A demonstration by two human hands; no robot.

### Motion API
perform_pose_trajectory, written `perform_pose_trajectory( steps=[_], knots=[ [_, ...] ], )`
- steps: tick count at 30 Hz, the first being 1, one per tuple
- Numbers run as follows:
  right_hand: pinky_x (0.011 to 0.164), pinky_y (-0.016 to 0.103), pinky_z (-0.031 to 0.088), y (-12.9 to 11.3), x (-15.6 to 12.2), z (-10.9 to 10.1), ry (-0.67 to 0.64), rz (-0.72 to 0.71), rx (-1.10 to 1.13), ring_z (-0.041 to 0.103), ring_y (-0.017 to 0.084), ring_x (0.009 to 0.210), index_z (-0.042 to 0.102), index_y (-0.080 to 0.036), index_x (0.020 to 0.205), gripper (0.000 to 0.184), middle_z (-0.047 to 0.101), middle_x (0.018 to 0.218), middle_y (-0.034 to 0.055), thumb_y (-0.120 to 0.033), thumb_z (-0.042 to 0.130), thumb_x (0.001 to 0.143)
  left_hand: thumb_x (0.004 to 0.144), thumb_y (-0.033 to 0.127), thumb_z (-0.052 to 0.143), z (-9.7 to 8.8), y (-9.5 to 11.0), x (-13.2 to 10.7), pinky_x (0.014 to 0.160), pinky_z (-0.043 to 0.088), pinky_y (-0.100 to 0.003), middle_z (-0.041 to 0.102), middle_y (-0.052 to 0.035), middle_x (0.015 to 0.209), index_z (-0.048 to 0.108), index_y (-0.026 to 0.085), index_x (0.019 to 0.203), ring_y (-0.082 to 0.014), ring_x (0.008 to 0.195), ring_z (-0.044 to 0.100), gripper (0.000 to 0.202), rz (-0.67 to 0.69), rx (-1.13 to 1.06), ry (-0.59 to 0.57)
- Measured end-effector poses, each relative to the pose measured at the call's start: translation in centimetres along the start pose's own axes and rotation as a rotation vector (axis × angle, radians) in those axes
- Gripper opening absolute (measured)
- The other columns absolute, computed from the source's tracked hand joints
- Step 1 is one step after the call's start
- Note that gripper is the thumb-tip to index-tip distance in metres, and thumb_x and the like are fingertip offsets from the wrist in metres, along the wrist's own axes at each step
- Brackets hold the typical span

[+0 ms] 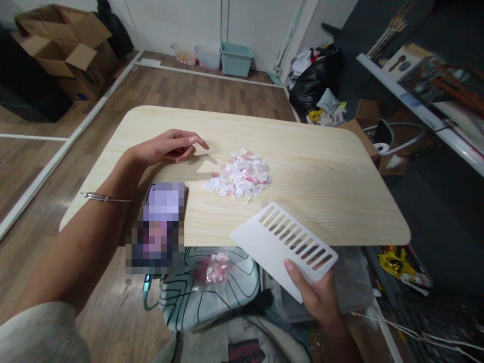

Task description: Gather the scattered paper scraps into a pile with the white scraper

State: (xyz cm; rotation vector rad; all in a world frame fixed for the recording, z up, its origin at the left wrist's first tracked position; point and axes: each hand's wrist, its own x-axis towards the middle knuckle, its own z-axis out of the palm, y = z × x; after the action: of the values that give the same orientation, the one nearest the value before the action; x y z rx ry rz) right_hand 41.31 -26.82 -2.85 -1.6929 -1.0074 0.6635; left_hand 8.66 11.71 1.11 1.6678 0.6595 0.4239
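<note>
My left hand (172,146) hovers over or rests on the table, left of the pile, its index finger stretched out and the others loosely bent, with nothing visible in it. A heap of small white and pink pieces (244,174), like tiny packets or labels, lies mid-table. My right hand (315,292) grips a white plastic scraper (272,252) with a row of slots, held tilted at the table's front edge. More pink and white pieces (215,267) sit on a pale blue patterned cloth or cushion (212,302) just below that edge.
The pale wooden table (321,166) has rounded corners. A phone (161,222) with a cable (146,290) is at its front left. Behind stand a teal bin (236,59) and a black bag (319,75). Cardboard boxes (71,50) are at back left, a shelf (423,108) at right.
</note>
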Motion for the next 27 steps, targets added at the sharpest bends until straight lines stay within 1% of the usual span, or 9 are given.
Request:
perform_pose_trajectory(
  steps=[7,12,13,15,17,19,21,24,27],
  knots=[
    [0.085,0.039,0.078,-0.5,-0.4,0.1,-0.026,-0.001,0.005,0.093,0.030,0.094,0.091,-0.026,0.109,0.018,0.096,0.107,0.0103,-0.044,0.092,0.110,0.111,0.084,0.083,0.1,-0.1,0.1,0.044,0.008,-0.033,0.052,0.0107,0.058,0.081,0.017,0.129,-0.0115,0.046,0.025,0.069,0.002,0.014,0.014],
    [0.102,0.043,0.079,-0.1,0.7,-0.5,0.060,-0.035,-0.014,0.095,0.033,0.110,0.090,-0.024,0.122,0.029,0.097,0.120,0.0131,-0.048,0.096,0.107,0.114,0.080,0.081,-0.2,-0.5,0.1,0.042,0.010,-0.033,0.051,0.0105,0.059,0.081,0.017,0.130,-0.0120,0.045,0.026,0.065,0.022,0.019,0.000],
    [0.101,0.042,0.079,0.2,1.1,-0.5,0.085,-0.049,-0.022,0.095,0.033,0.110,0.091,-0.024,0.120,0.030,0.097,0.119,0.0136,-0.049,0.097,0.105,0.116,0.079,0.080,-0.3,-0.5,0.1,0.042,0.010,-0.032,0.051,0.0104,0.060,0.081,0.017,0.130,-0.0121,0.045,0.027,0.064,0.028,0.022,-0.006],
    [0.092,0.040,0.080,0.8,1.9,-0.4,0.117,-0.070,-0.031,0.094,0.033,0.104,0.090,-0.024,0.113,0.034,0.097,0.115,0.0144,-0.053,0.101,0.100,0.118,0.077,0.079,-0.4,-0.7,0.1,0.042,0.010,-0.032,0.052,0.0102,0.061,0.081,0.016,0.131,-0.0120,0.045,0.027,0.062,0.037,0.022,-0.019],
    [0.086,0.039,0.079,1.3,2.4,-0.3,0.121,-0.074,-0.028,0.094,0.033,0.099,0.090,-0.024,0.111,0.038,0.097,0.114,0.0149,-0.056,0.103,0.096,0.119,0.075,0.079,-0.5,-0.8,0.2,0.041,0.011,-0.032,0.053,0.0100,0.061,0.082,0.016,0.132,-0.0116,0.046,0.027,0.060,0.045,0.009,-0.030],
    [0.088,0.039,0.079,1.5,2.6,-0.1,0.116,-0.068,-0.026,0.094,0.032,0.100,0.089,-0.024,0.113,0.039,0.098,0.119,0.0151,-0.056,0.102,0.097,0.119,0.073,0.079,-0.5,-0.9,0.2,0.041,0.010,-0.032,0.054,0.0096,0.060,0.083,0.017,0.132,-0.0113,0.046,0.026,0.057,0.052,-0.006,-0.032],
    [0.095,0.041,0.079,1.2,2.5,0.1,0.110,-0.053,-0.028,0.095,0.031,0.104,0.089,-0.024,0.116,0.036,0.098,0.122,0.0151,-0.054,0.100,0.101,0.119,0.072,0.079,-0.5,-0.8,0.2,0.042,0.009,-0.033,0.054,0.0091,0.060,0.085,0.018,0.131,-0.0112,0.047,0.025,0.056,0.057,-0.016,-0.031],
    [0.101,0.045,0.079,0.5,2.3,0.1,0.086,-0.039,-0.032,0.095,0.033,0.105,0.088,-0.024,0.114,0.033,0.097,0.118,0.0146,-0.054,0.098,0.103,0.119,0.073,0.080,-0.4,-0.7,0.1,0.042,0.007,-0.034,0.054,0.0086,0.059,0.085,0.019,0.130,-0.0113,0.047,0.025,0.055,0.057,-0.028,-0.033],
    [0.102,0.045,0.078,0.0,2.2,0.1,0.062,-0.033,-0.036,0.095,0.034,0.108,0.090,-0.024,0.113,0.030,0.097,0.117,0.0142,-0.052,0.096,0.104,0.119,0.073,0.080,-0.3,-0.7,0.1,0.042,0.006,-0.036,0.054,0.0084,0.059,0.085,0.020,0.130,-0.0120,0.048,0.025,0.054,0.060,-0.039,-0.038]
  ],
)
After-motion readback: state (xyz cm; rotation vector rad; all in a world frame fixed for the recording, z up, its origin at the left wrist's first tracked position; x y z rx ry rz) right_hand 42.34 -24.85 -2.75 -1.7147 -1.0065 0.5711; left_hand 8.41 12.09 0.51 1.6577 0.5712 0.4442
